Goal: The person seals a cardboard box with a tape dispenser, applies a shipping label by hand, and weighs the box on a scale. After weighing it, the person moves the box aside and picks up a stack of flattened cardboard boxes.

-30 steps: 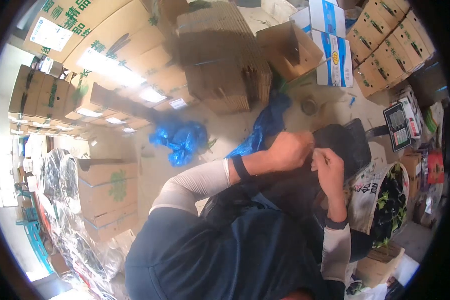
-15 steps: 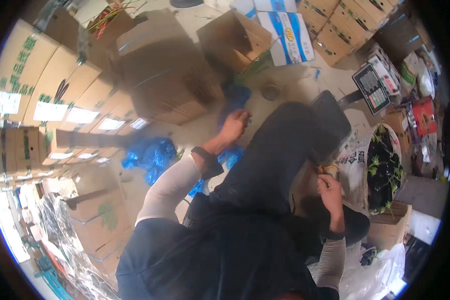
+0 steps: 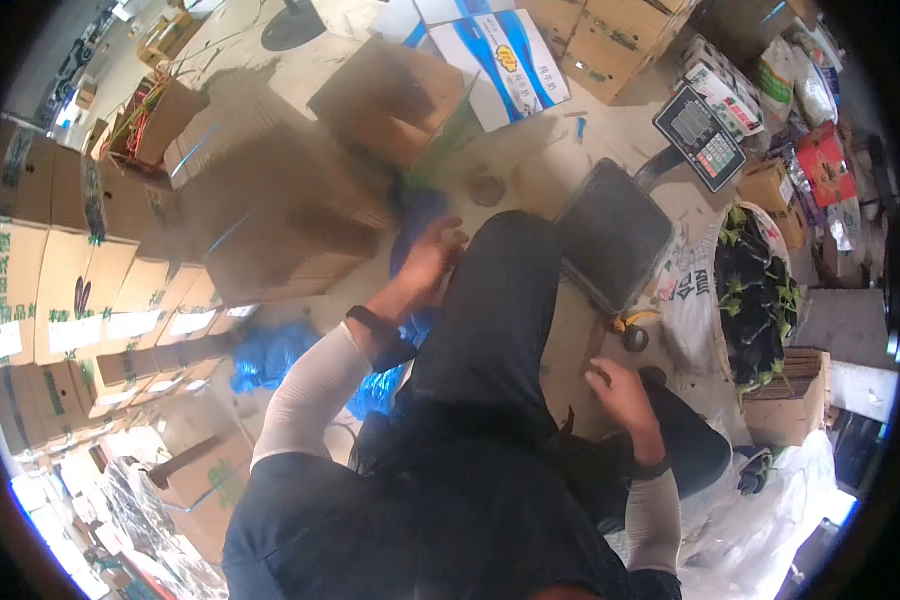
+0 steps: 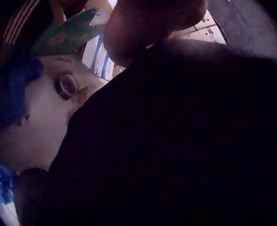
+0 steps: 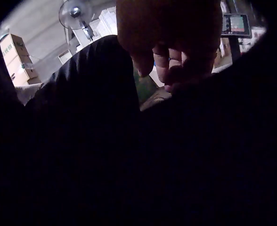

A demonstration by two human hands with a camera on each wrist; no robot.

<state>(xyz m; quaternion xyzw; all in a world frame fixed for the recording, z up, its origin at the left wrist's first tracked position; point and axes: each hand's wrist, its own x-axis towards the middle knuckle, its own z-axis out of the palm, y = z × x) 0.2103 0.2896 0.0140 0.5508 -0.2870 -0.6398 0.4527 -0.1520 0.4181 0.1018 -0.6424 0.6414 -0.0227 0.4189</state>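
Observation:
My left hand [image 3: 432,258] hangs loosely curled beside the left knee [image 3: 510,250], over blue plastic [image 3: 415,225] on the floor. It shows at the top of the dark left wrist view as a blurred hand [image 4: 150,28]. On the other side, my right hand [image 3: 622,392] is over the right thigh, fingers loosely bent and holding nothing visible. The right wrist view shows this hand [image 5: 171,47] with its fingers pointing down. Just ahead of it lies a dark tape roll [image 3: 634,339] with a yellow-orange piece [image 3: 638,319] beside it.
A scale's black platform [image 3: 618,235] and display [image 3: 699,137] stand ahead. To the right is a white sack [image 3: 692,300] of dark vegetables with green stems [image 3: 755,290]. Flattened cartons [image 3: 270,220], an open box [image 3: 390,100] and a round ring [image 3: 487,190] lie ahead-left.
The hands, together over the lap one second ago, have come apart: left to the left knee, right back toward the right thigh. The view has turned, and the knees show more.

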